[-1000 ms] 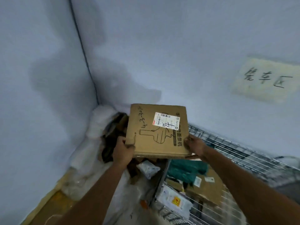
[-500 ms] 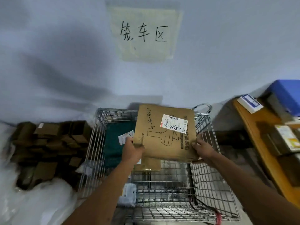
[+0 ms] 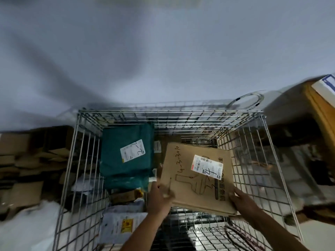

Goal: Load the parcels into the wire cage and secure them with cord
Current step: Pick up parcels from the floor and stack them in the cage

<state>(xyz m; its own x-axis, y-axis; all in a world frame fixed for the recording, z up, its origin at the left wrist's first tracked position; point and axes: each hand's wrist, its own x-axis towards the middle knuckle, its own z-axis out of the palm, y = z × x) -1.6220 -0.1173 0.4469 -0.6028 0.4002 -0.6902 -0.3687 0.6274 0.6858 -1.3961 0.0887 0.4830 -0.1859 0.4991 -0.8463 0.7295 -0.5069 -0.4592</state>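
Fingers of the left hand [image 3: 159, 198] are curled round the near left corner of the cardboard parcel [image 3: 196, 180]; its near right corner is gripped by the right hand [image 3: 241, 201]. It is held, tilted, inside the wire cage [image 3: 170, 111], right of a green parcel [image 3: 126, 158] already loaded. Placing remains; no cording is seen done.

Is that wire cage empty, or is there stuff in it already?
Partly filled. A green bag parcel and other packets lie inside the wire cage, while both hands hold a cardboard box over it.
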